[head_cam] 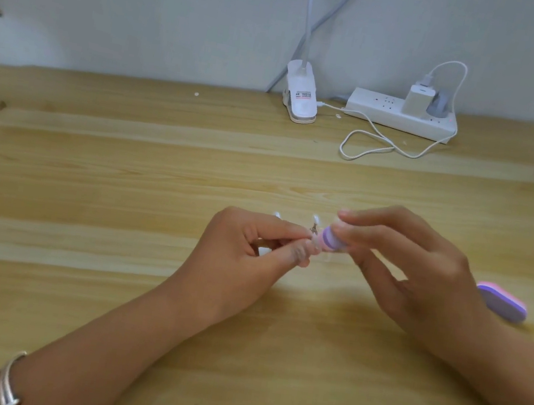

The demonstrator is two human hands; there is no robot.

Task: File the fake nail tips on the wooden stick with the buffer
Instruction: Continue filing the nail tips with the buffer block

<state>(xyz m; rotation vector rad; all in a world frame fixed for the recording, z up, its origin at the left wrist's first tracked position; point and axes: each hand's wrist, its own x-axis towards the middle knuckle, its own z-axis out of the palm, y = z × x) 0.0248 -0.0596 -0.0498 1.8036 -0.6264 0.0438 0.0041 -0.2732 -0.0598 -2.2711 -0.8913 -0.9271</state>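
— Pinching something, that left hand (245,244)?

— Yes. Its fingers are curled in, thumb and forefinger nipping the wooden stick (311,241), forearm laid flat across the table. The stick is mostly hidden in the grip and blurred, so I can't tell you more about it.

— And the right hand (420,280)?

— Grasping a buffer (434,257), purple and pink. The forefinger lies along the top, the other fingers are spread loosely below, and the rounded end points left, right against the left fingertips.

— Where are the nail tips?

— Two clear fake nail tips (316,218) stick up just above the left knuckles, beside the buffer's end. Whether the buffer touches one, I can't make out.

— Anything else nearby?

— A second buffer (503,302) lies on the table just behind the right wrist. There's a silver bangle (8,382) on the left forearm.

— And further off?

— It's a pale wooden table (123,181). At its far edge, against a plain light wall (148,11), stand a white clip lamp (300,98) and a white power strip (399,118) with a charger (417,100) plugged in. A white cable (371,145) loops in front of them.
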